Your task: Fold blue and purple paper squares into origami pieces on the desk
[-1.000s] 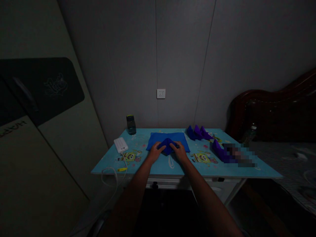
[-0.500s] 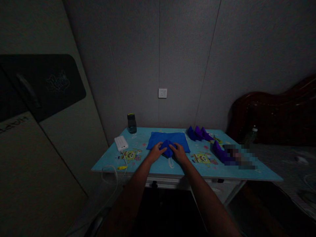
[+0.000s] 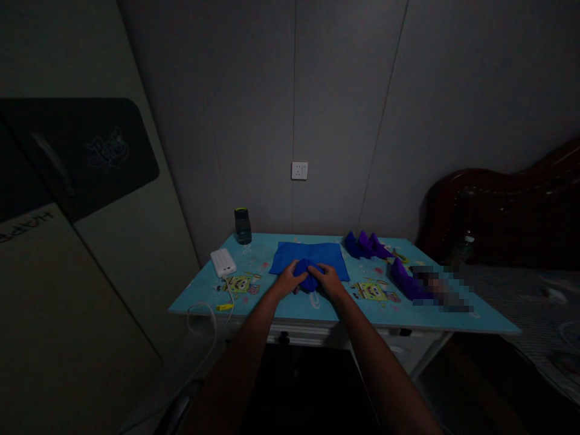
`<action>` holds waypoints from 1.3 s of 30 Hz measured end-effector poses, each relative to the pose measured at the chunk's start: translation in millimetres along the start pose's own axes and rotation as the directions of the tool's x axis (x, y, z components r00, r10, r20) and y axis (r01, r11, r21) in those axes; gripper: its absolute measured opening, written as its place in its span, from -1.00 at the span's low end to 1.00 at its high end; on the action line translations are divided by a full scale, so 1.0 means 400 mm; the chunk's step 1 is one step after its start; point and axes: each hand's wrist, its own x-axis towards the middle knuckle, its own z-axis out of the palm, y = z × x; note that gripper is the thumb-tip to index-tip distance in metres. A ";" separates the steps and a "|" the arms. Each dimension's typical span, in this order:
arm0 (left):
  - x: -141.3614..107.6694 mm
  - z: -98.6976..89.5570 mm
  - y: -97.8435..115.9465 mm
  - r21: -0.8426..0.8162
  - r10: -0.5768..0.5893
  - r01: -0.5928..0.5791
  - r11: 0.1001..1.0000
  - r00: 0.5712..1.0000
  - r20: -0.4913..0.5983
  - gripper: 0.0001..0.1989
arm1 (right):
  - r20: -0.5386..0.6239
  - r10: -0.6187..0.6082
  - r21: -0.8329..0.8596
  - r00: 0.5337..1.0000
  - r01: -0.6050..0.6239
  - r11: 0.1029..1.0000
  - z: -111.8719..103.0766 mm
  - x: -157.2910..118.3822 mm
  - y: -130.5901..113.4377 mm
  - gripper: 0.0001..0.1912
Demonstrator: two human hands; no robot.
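A folded piece of dark blue paper [image 3: 309,279] is held between both hands near the middle of the table. My left hand [image 3: 289,280] grips its left side, thumb on top. On the right side, my right hand [image 3: 329,280] pinches it, also with the thumb on top. Behind the folded piece, a flat blue sheet [image 3: 294,252] lies on the table [image 3: 181,302]. Folded blue and purple paper shapes [image 3: 362,244] stand at the back right, and a larger purple one [image 3: 403,279] sits nearer on the right.
A dark bottle [image 3: 243,227] stands at the back left. In front of it lies a white power bank [image 3: 222,263] with a cable hanging over the front edge. Scissors [image 3: 399,258] with yellow handles lie at the right, near a blurred patch.
The hands have shifted slightly on the folded blue paper, and fingers of the left hand now show beneath it. The thumbs sit closer together on its front.
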 end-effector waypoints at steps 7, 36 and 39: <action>-0.008 0.004 0.009 0.035 -0.015 0.015 0.999 1.000 0.010 -0.57 | 0.033 0.071 0.038 0.997 -0.072 0.997 0.001 -0.006 -0.004 -0.50; 0.017 -0.015 -0.004 -0.203 0.017 -0.067 0.977 0.970 -0.242 -0.65 | -0.275 -0.046 0.003 0.960 0.049 0.999 -0.020 0.020 0.012 -0.50; 0.019 -0.016 -0.009 -0.242 0.034 -0.100 0.965 0.965 -0.262 -0.64 | -0.289 -0.054 0.000 0.956 0.057 0.998 -0.023 0.023 0.022 -0.48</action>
